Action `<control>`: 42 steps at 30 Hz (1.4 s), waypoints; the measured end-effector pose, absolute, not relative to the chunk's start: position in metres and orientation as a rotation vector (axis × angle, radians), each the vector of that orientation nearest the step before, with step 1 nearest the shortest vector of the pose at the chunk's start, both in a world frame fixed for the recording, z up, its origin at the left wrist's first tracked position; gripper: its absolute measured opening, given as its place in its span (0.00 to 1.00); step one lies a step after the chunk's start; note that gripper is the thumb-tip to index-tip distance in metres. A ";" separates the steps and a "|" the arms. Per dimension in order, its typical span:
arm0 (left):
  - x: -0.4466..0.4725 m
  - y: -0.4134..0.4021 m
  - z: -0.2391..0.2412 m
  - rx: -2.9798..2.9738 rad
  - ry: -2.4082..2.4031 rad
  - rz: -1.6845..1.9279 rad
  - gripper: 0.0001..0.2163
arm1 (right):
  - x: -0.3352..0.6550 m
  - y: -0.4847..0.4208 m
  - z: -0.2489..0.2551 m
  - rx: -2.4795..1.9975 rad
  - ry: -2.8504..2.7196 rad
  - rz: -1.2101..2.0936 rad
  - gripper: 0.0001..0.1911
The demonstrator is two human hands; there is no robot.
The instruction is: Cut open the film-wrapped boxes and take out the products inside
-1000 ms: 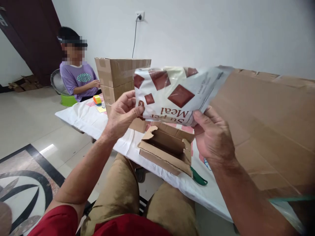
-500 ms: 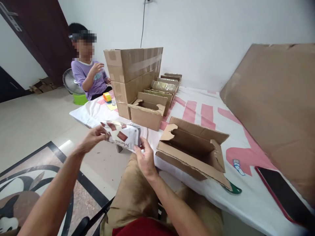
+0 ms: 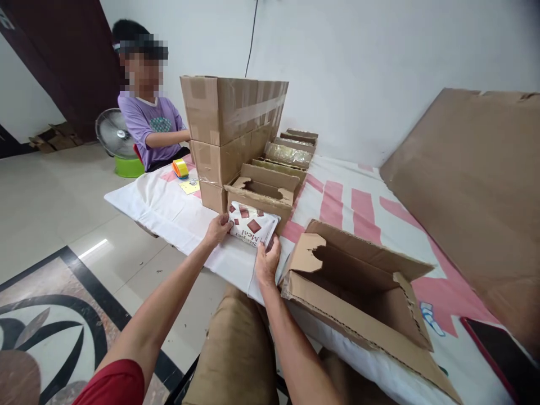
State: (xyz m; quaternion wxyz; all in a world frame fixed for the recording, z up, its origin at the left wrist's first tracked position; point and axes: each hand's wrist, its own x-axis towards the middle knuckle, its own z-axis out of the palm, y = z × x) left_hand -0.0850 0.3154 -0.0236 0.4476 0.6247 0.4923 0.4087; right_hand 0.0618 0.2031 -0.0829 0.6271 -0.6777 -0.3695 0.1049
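Between my two hands is a white food pouch with brown diamond shapes and the printed word "Meal", upside down to me. My left hand pinches its left edge. My right hand grips its lower right corner, thumb on the front. Just behind the pouch stands an open cardboard box, partly covered by it. Nearer me on the right, a second open cardboard box has its flaps spread, and its visible inside is dark.
Taped cartons are stacked behind the row of open boxes. A tape roll lies left of them. A person in a purple shirt sits beyond, near a fan. A phone and a large cardboard sheet are at right.
Both hands have carried the pouch forward and to the right, up to the front of the open box. The other person's raised hand has gone down behind the cartons. My view has shifted.
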 end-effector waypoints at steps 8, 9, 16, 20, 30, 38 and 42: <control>-0.091 0.246 -0.056 1.927 1.357 1.170 0.24 | 0.039 0.182 -0.086 -1.594 -0.957 0.178 0.33; -0.089 0.237 -0.059 2.042 1.345 1.186 0.25 | 0.031 0.172 -0.084 -1.582 -1.000 0.169 0.33; -0.054 0.230 -0.070 2.221 1.331 1.138 0.38 | 0.017 0.060 -0.083 -1.508 -1.491 0.084 0.34; -0.036 0.238 -0.070 2.156 1.382 1.089 0.40 | 0.043 0.009 -0.095 -1.596 -1.517 -0.076 0.26; -0.009 0.248 -0.067 2.196 1.542 1.062 0.37 | 0.066 0.000 -0.097 -1.458 -1.424 0.036 0.29; 0.021 0.272 -0.062 2.170 1.581 1.044 0.39 | 0.079 -0.007 -0.107 -1.395 -1.527 0.056 0.32; 0.033 0.281 -0.049 2.130 1.585 0.979 0.41 | 0.078 -0.005 -0.110 -1.398 -1.529 0.114 0.29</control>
